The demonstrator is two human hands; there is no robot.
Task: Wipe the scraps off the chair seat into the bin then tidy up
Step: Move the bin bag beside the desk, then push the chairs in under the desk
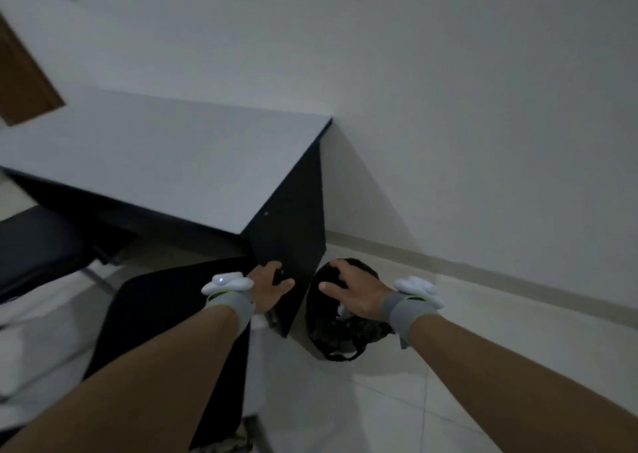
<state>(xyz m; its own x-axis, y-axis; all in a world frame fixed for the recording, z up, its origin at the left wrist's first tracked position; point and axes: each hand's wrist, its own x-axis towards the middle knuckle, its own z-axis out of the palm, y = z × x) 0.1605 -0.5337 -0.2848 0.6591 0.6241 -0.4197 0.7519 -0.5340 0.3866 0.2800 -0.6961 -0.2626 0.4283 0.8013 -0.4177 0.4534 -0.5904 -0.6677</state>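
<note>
The black chair seat lies low at centre left, with its far right corner next to the bin. My left hand rests on that corner with its fingers curled. A small white bit shows under the wrist, and I cannot tell whether the hand holds it. The round bin, lined with a dark bag, stands on the floor right of the seat. My right hand is spread over the bin's mouth with its fingers apart. A white scrap shows just below the palm, inside the bin.
A grey-topped desk with a black side panel stands just behind the seat and bin, against the white wall. A second dark chair sits at the far left. Pale floor tiles spread to the right.
</note>
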